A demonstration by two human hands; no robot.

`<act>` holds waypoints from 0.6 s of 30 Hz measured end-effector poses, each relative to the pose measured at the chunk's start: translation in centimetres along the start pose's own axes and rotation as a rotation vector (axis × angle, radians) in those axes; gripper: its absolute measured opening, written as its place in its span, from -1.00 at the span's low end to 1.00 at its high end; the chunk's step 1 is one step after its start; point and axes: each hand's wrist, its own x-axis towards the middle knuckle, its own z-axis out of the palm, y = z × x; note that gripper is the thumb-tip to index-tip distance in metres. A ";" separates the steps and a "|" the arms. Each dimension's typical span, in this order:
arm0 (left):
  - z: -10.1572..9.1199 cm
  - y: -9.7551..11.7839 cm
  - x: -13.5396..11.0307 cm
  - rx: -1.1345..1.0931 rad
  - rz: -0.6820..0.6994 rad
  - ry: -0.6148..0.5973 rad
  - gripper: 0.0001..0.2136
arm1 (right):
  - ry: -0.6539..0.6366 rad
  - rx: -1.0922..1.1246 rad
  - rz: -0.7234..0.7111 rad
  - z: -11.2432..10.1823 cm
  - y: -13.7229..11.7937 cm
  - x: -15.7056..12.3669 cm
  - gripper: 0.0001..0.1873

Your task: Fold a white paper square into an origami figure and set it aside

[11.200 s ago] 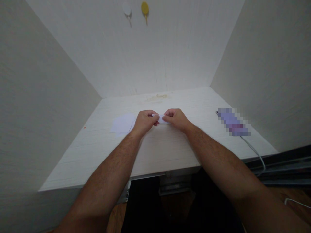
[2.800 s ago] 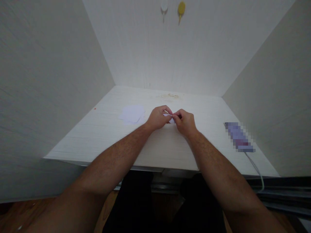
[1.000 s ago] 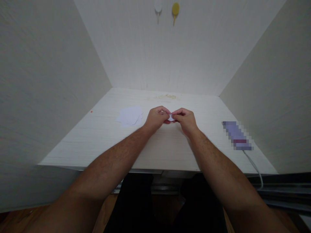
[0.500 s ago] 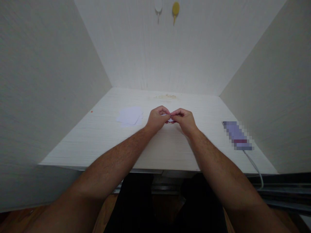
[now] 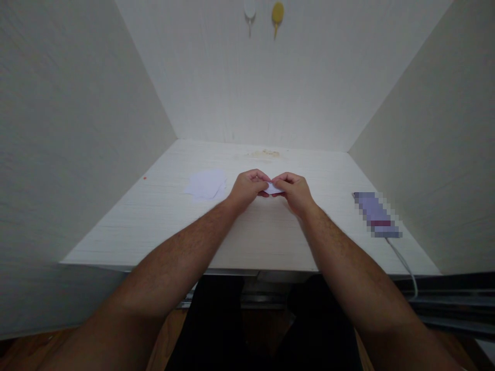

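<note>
Between my two hands is a small piece of white paper (image 5: 274,188), which looks folded. My left hand (image 5: 249,186) grips its left end, with the thumb on top and fingertips underneath. At the other end my right hand (image 5: 294,189) pinches it the same way, and the fingertips of both hands nearly meet. The paper's ends are hidden by my thumbs and fingers. Off to the left of my left hand lies a loose stack of white paper sheets (image 5: 207,184) on the white table.
A pixelated phone (image 5: 376,214) lies at the right of the table (image 5: 255,242), with a white cable (image 5: 404,264) running over the front edge. Walls enclose three sides. A yellow hook (image 5: 277,13) and a white hook (image 5: 249,10) are on the back wall. A stain (image 5: 265,154) marks the table's back.
My thumbs have moved apart along the paper, so more of its white surface shows between them. Both hands still hold it in nearly the same place.
</note>
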 end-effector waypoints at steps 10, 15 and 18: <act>-0.2 -0.2 0.0 0.253 0.161 0.008 -0.90 | 0.045 -0.020 0.043 0.2 -0.3 0.0 -0.82; -0.7 -0.3 0.2 0.328 0.181 -0.002 -0.83 | 0.030 -0.009 0.063 0.2 -0.5 0.0 -0.82; -0.9 -0.5 0.3 0.374 0.204 -0.005 -0.81 | 0.035 0.006 0.067 0.2 -0.5 0.0 -0.83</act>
